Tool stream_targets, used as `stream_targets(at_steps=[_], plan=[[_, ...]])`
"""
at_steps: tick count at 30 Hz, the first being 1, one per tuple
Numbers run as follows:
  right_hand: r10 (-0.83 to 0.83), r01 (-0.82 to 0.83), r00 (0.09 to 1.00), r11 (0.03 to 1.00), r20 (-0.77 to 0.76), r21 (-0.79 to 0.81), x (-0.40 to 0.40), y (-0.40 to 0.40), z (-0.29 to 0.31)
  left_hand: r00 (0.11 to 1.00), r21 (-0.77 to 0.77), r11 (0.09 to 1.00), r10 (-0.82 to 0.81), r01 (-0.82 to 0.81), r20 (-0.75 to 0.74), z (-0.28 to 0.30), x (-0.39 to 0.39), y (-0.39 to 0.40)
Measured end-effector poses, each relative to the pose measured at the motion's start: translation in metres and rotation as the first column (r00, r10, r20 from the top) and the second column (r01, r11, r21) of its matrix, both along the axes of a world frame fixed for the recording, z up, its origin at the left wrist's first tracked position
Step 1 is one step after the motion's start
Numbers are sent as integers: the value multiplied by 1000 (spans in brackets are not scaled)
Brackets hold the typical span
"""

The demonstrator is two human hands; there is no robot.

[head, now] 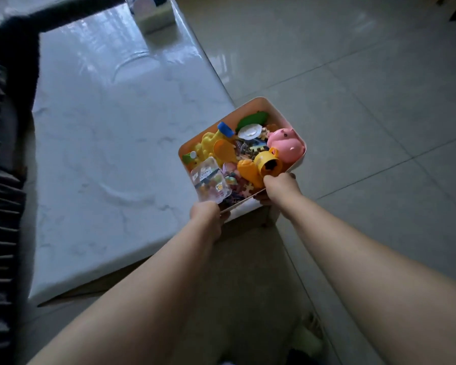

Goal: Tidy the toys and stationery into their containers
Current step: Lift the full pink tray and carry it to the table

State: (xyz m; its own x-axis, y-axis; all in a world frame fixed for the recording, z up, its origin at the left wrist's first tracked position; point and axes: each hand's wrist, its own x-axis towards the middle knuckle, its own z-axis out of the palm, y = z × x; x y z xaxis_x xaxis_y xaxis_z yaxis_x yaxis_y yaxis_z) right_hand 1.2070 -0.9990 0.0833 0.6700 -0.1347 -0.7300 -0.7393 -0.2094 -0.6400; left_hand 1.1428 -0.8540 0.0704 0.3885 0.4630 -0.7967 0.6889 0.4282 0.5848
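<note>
Two bare hands hold one toy bin (pixel 250 106) at the centre of the frame, past the right-hand edge of a glossy white table (pixel 111 143) and above the pale tiled floor (pixel 353 75). The left hand (pixel 207 216) grips the bin's near corner, its fingers curled under the rim; the right hand (pixel 279 187) grips the near rim a little further right, thumb over the edge. The bin is white outside and peach inside, with rounded corners, and it is tilted so that its opening faces the camera.

Inside it lies a heap of toys. A pink pig (pixel 287 143) fills the right side. Just below and left of it sit a yellow cup (pixel 267 163) and an orange piece (pixel 248 172). A green toy (pixel 252 118) lies at the far end, with a white disc (pixel 250 131) just in front of it. On the left are a yellow toy (pixel 208 146), a blue block (pixel 225 129) and an orange scoop-like shape (pixel 224 151). A clear plastic packet (pixel 211 180) rests on top near the left hand, and small puzzle-like pieces (pixel 245 191) show along the near wall.

At the upper centre of the frame a second, blurred pale container (pixel 156 18) stands on the table; what it holds cannot be made out. Dark fabric (pixel 0 180) runs down the left edge.
</note>
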Motion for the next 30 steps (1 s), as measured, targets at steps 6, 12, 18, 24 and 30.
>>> stream_targets(at_steps=[6,12,18,24,30], plan=[[142,-142,990,990,0,-22,103,49,-20,976,-35,976,217,-216,23,-13,82,31],[323,-320,946,945,38,-64,210,127,-34,935,-163,932,341,-323,97,-30,166,99],[438,-435,898,896,24,-84,300,202,-52,937,-133,944,319,-301,140,-31,238,164],[525,-520,850,850,42,-88,387,272,-52,939,-111,946,318,-304,134,-44,314,225],[672,-659,733,740,105,-132,481,314,-54,922,-287,906,360,-310,141,-38,379,262]])
